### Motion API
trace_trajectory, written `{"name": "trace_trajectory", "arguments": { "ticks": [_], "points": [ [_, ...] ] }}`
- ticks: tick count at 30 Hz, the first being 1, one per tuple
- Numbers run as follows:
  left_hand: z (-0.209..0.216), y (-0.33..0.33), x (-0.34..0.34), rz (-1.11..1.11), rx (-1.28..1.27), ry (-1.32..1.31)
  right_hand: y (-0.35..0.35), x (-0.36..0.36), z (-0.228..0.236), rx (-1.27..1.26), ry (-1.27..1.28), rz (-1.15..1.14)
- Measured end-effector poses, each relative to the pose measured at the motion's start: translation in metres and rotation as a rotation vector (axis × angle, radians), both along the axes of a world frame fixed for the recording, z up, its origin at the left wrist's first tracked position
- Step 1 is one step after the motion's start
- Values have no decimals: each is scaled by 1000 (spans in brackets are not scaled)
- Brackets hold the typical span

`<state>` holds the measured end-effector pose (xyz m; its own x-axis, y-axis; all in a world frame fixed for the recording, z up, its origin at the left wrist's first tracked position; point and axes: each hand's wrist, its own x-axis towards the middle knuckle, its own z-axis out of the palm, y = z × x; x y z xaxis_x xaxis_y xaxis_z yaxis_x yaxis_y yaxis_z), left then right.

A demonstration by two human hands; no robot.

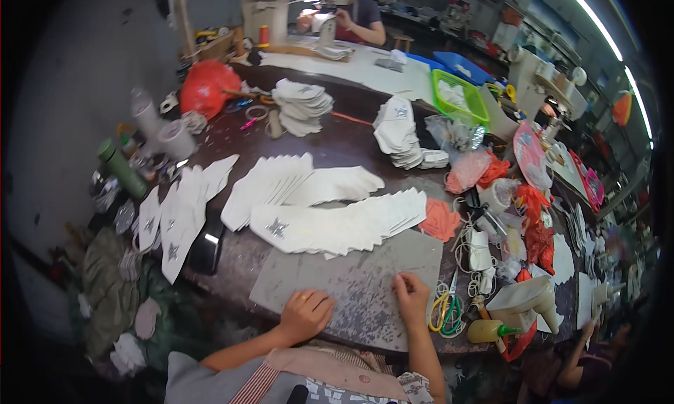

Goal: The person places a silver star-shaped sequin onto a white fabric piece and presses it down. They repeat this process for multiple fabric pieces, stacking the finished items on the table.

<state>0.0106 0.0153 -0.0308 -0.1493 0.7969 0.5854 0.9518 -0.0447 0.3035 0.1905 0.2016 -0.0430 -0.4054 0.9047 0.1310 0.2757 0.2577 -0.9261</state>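
Observation:
My left hand (pixel 307 315) rests on the near left part of a grey board (pixel 358 285), its fingers curled in and a ring on one of them. Toward the board's right edge my right hand (pixel 413 297) is loosely closed, thumb against the fingers. I see nothing in either hand. Just beyond them lies a fanned row of white shoe-upper pieces (pixel 337 225), the front one bearing a silver star. Behind it is another fanned stack of white pieces (pixel 270 183). To the right of my right hand lie scissors (pixel 453 306) with yellow and green handles.
A black phone (pixel 206 244) lies left, beside more white star pieces (pixel 184 211). Stacks (pixel 302 106) stand farther back. Plastic bags, a green basket (pixel 460 98), a yellow bottle (pixel 488 331) and a foot-shaped last (pixel 526 299) crowd the right. Across the table a person (pixel 361 25) sits at a sewing machine.

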Motion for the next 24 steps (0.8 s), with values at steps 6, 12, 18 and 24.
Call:
{"name": "trace_trajectory", "arguments": {
  "ticks": [6, 12, 18, 24],
  "points": [
    [-3, -4, 2, -9, 35, -20, -1, 3, -5, -9, 86, 23],
    [1, -2, 5, 8, 44, -49, -3, 4, -8, 0, 89, 38],
    [3, 3, 8, 35, 26, -46, -8, 8, 14, 104, -27, 69],
    [5, 14, 6, -2, -45, -62, -5, 11, 27, -73, 46, 38]
  ]
}}
